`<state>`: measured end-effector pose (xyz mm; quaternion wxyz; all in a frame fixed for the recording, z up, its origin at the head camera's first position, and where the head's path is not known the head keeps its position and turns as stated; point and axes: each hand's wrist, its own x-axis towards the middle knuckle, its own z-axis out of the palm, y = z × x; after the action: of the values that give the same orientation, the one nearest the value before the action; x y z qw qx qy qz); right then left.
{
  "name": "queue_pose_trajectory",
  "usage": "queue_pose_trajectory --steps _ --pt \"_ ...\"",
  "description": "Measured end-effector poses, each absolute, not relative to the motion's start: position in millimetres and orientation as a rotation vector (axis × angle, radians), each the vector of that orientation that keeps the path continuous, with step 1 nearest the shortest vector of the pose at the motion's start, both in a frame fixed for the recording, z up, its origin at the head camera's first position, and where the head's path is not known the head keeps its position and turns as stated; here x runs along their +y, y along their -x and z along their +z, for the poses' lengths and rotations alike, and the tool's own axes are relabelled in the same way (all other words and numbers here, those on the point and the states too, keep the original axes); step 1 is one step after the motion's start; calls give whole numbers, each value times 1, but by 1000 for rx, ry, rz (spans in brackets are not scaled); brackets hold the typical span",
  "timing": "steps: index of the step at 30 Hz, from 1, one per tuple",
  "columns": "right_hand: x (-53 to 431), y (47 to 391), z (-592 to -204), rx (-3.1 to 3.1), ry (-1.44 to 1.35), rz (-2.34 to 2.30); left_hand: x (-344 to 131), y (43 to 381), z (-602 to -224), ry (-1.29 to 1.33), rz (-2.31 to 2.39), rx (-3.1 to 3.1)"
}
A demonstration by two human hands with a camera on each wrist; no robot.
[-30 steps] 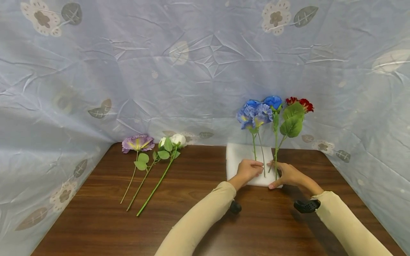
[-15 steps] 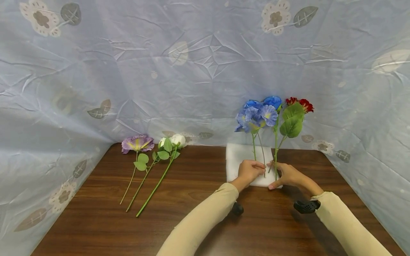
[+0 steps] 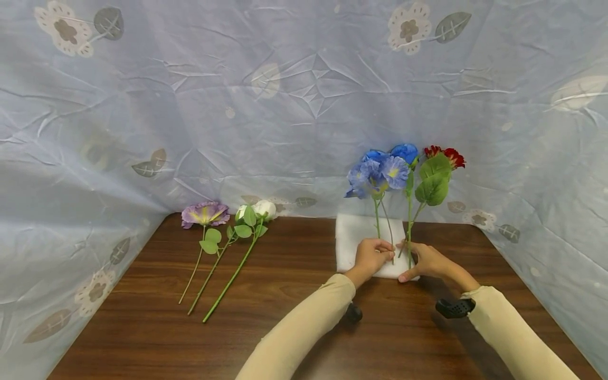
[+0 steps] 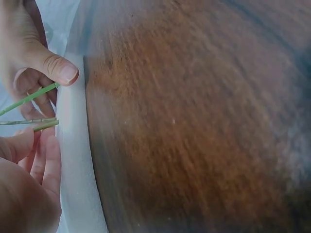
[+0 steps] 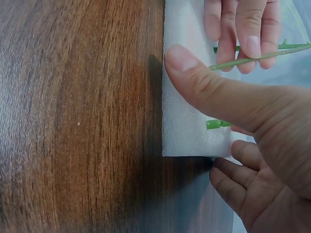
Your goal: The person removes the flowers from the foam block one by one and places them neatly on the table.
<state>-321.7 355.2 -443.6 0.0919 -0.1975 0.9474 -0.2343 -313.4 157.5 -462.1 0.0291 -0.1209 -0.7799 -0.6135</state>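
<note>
My left hand (image 3: 372, 258) pinches a thin stem of the light blue ruffled flowers (image 3: 380, 177). The tip of that thin stem (image 5: 226, 64) shows over the white foam sheet (image 3: 349, 237) in the right wrist view. My right hand (image 3: 429, 259) rests at the sheet's front right corner beside other stems. Its thumb lies over the sheet near the front edge, with the fingers spread apart from it. A thicker cut green stem (image 5: 217, 124) shows below that thumb. Deep blue flowers (image 3: 405, 153) and red flowers (image 3: 455, 158) with broad green leaves (image 3: 433, 189) stand out above the right hand.
Left on the brown wooden table (image 3: 285, 295) lie a purple flower (image 3: 205, 214) and white roses (image 3: 265, 209), with stems slanting toward the front. A pale blue patterned cloth (image 3: 304, 105) hangs behind and at the sides.
The light blue flower heads have turned and shifted slightly left as my left hand moves the stem a little. My right hand stays where it was.
</note>
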Motion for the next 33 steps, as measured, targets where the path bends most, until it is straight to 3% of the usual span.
queue_pose_trajectory --steps 19,33 --pt "352 317 -438 2820 578 -678 146 309 -449 578 -1706 -2420" --pt "350 318 -439 2814 564 -669 103 310 -429 785 -1603 -2401"
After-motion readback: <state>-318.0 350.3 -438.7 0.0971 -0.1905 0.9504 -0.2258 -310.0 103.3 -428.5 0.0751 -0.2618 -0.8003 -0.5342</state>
